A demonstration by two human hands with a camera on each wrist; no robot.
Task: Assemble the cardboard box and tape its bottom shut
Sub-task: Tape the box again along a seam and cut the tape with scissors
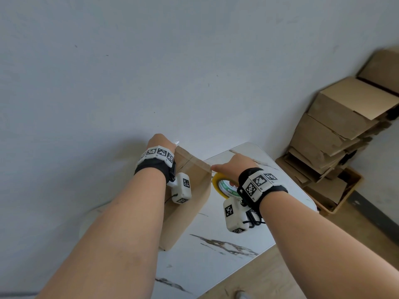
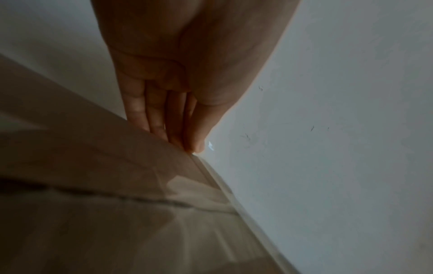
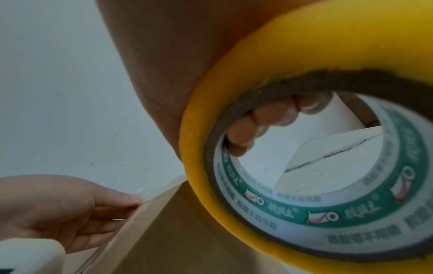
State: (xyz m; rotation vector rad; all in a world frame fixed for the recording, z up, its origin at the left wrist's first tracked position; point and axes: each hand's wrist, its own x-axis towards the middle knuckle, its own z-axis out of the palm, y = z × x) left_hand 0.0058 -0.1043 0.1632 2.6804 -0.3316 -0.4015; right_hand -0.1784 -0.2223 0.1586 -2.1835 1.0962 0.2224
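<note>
A plain pale grey wall (image 1: 151, 61) fills most of the view. A white marble-patterned table (image 1: 226, 244) stands on a wooden floor (image 1: 269, 283). Stacked cardboard boxes (image 1: 336, 130) lean in the right corner.

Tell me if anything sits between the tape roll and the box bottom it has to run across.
Nothing visible does. The right hand grips the tape roll at the box's right edge, and a clear strip already spans the upturned bottom to the far edge, where the left hand's fingers press it down.

Both forearms are bare, each wrist wrapped in a black strap (image 1: 273, 189) carrying a white band of black-and-white square markers (image 1: 157, 152), with a white tagged camera block (image 1: 181, 187) hanging beneath.
</note>
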